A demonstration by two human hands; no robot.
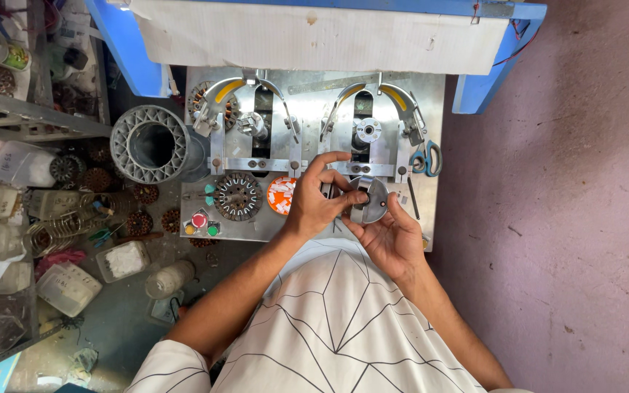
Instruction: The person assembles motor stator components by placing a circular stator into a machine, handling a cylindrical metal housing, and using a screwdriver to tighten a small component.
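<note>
Metal disc (368, 200), round and silver-grey, sits between a worker's two bare hands at the front edge of a steel winding bench (431, 102), seen from overhead. Left hand (319, 200) curls over the disc's left side, thumb and fingers pinching at a small dark part against its face; what that part is cannot be made out. Right hand (391, 236) lies palm up beneath the disc, fingers cupped around its lower rim and bearing it. Just left of the hands, a round motor stator (237, 196) with copper-coloured slots lies flat on the bench beside an orange tub of white slips (282, 195) and a cluster of red and green push buttons (199, 222). Blue-handled scissors (425, 159) hang at the bench's right side. Two arched winding fixtures (245, 109) with yellow guards stand behind the hands. A ribbed grey motor housing (152, 144) lies on its side to the left, near plastic containers (67, 287).
</note>
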